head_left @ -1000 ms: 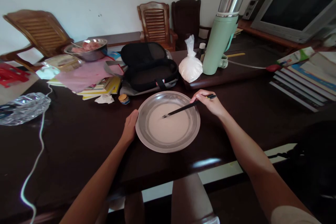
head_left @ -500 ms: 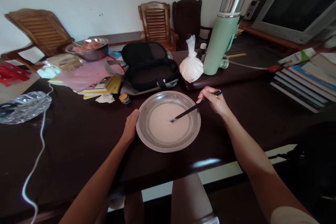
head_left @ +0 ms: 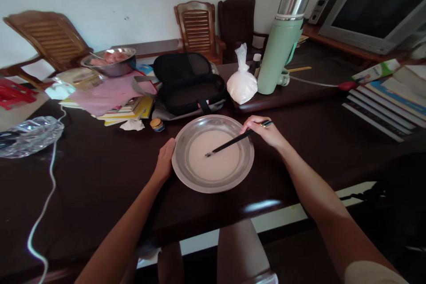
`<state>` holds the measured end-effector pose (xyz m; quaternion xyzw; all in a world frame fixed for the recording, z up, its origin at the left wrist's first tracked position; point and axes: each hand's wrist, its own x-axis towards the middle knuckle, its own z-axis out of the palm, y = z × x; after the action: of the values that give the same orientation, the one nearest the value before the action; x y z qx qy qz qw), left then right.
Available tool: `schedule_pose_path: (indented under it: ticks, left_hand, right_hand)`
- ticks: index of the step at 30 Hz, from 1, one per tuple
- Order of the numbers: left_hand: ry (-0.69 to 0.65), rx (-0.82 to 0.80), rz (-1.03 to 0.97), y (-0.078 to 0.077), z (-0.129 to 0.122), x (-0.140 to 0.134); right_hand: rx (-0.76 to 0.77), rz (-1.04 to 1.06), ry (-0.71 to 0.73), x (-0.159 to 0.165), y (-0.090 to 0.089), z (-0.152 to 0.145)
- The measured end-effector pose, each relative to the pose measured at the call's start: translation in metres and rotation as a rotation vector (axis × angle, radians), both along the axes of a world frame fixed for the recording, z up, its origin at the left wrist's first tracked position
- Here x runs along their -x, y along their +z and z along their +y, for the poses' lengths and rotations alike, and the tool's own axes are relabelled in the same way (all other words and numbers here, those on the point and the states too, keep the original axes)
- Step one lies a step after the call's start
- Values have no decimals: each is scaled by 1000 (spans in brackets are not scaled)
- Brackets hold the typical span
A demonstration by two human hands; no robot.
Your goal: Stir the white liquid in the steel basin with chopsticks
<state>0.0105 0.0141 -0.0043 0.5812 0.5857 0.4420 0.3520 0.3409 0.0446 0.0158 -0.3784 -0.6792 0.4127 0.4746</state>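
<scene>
A round metal basin (head_left: 181, 159) rests on the dark table in front of me, with a pale, milky liquid (head_left: 214, 167) in its bottom. My left hand (head_left: 164, 159) is closed on the basin's left rim, its fingertips partly hidden. Over the right rim, my right hand (head_left: 265, 130) grips black chopsticks (head_left: 229, 143), which look like a pair held close together. Their lower tips dip into the liquid, left of its middle. Beyond the basin stands a knotted plastic bag of white powder (head_left: 242, 85).
A green thermos (head_left: 279, 53) stands behind the bag. An open black case (head_left: 191, 91) lies beyond the basin, beside a small jar (head_left: 157, 124). Books (head_left: 382, 111) are stacked at right. A metal bowl of pinkish food (head_left: 123, 65), a glass dish (head_left: 36, 135) and a white cable (head_left: 51, 177) are at left.
My right hand has moved left, carrying the chopsticks' tips leftward through the liquid. The left hand and the basin stay in place.
</scene>
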Motion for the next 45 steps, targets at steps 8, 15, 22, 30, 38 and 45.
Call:
schedule_pose_path:
  ticks: [8, 15, 22, 30, 38, 45]
  left_hand:
    - [-1, 13, -10, -1, 0, 0]
    - [3, 1, -17, 2, -1, -2]
    - [22, 22, -12, 3, -1, -2]
    - [16, 22, -5, 3, -1, -2]
    - [-6, 4, -45, -1, -1, 0]
    - [20, 15, -16, 2, -2, -2]
  right_hand:
    - [30, 97, -40, -3, -2, 2]
    - [-14, 83, -133, -3, -2, 2]
    - [27, 10, -13, 1, 0, 0]
    - [91, 142, -18, -2, -5, 1]
    - [43, 168, -91, -3, -3, 1]
    - [17, 61, -65, -1, -2, 1]
